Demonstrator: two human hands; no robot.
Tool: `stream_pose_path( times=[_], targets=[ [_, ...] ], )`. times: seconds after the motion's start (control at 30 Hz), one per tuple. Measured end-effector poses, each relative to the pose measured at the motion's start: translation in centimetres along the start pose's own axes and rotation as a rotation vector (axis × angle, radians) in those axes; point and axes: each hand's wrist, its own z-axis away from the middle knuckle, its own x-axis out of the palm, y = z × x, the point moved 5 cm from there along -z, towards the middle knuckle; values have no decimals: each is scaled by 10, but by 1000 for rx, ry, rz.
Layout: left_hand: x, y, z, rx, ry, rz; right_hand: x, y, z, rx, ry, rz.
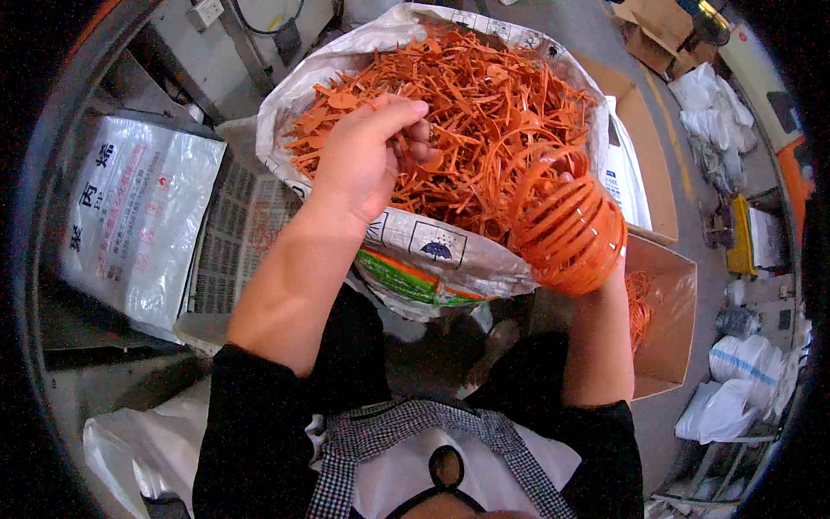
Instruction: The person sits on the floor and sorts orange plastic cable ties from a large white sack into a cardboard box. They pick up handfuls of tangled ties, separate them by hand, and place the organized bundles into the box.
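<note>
A white woven plastic sack (389, 228) stands before me with its mouth rolled open, heaped with orange plastic scraps (454, 91), mostly thin sticks and flat discs. Over the left part of the heap is my left hand (373, 152), its fingers curled and the thumb above them. Whether a scrap is pinched there, I cannot tell. A stack of orange plastic rings (570, 227) encircles my right hand (566, 176) and wrist at the sack's right side. Most of that hand is hidden by the rings; a few fingertips show among them.
At the right stands an open cardboard box (668, 311) with orange strands inside. To the left are a grey plastic crate (227, 227) and a silver-white printed bag (139, 214). White bundles (746, 370) and clear plastic bags (710, 110) lie farther right.
</note>
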Motion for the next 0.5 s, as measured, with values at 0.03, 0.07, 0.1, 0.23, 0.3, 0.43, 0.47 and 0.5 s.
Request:
stream_pose_path(
  times=[0.03,0.07,0.1,0.23,0.3,0.43,0.47,0.5],
  targets=[
    [8,1,2,17,-52,-14,-5,2,-1,36,-24,-7],
    [18,2,5,34,-104,-28,-8,3,-1,73,-49,-12],
    [26,-1,10,-12,-143,-103,4,-1,1,64,-29,-21],
    [51,-2,31,-130,-288,-330,15,-1,10,59,-52,-202],
    [56,-1,36,-131,-332,-355,11,3,11,86,21,-329],
    [62,-7,43,-175,-348,-133,20,-14,19,-239,67,193],
    [64,-6,44,-190,-378,-137,13,-13,19,-273,104,258],
    [65,-4,46,-207,-411,-141,13,-12,19,-240,78,249]
  ],
)
